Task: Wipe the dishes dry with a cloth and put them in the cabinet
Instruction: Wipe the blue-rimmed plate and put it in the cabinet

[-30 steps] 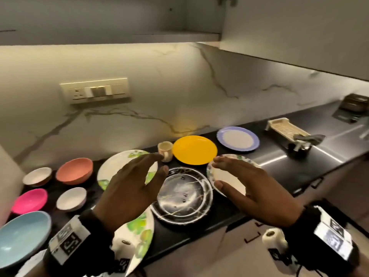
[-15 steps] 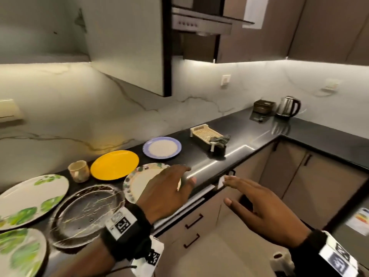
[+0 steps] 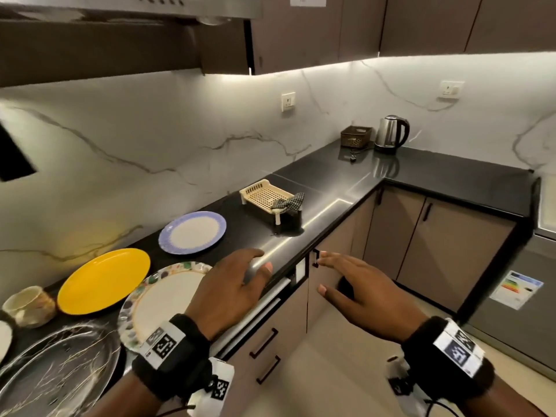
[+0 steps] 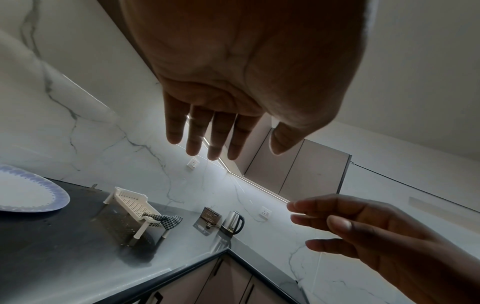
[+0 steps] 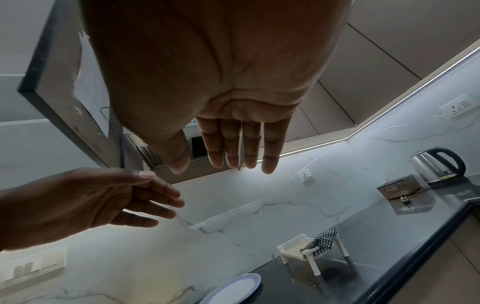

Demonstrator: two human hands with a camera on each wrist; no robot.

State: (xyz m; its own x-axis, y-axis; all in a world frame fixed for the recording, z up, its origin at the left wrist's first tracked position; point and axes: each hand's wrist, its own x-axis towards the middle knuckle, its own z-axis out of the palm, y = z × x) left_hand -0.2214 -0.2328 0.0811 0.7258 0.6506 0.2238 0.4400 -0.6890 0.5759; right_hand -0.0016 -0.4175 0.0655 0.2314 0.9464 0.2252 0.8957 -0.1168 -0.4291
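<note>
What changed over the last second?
Both hands moved right, off the shiny plate: left hand now above the counter edge, right hand beyond it. Both open, nothing taken or released. The yellow plate and cloth stayed put.

Steel kettle (image 3: 388, 134) in counter (image 3: 436, 176) corner, dark woven basket (image 3: 356, 136) just beside it; wall socket (image 3: 288, 101) on marble backsplash (image 3: 150, 130); range hood (image 3: 150, 7) overhead.

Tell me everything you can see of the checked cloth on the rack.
The cloth is a dark-and-white check, soft fabric by its look. It lies crumpled at one end of the cream perforated rack, partly hanging over the end rail. The rack stands on legs on the black counter. Neither the left hand nor the right hand touches the cloth; both are well short of it.
</note>
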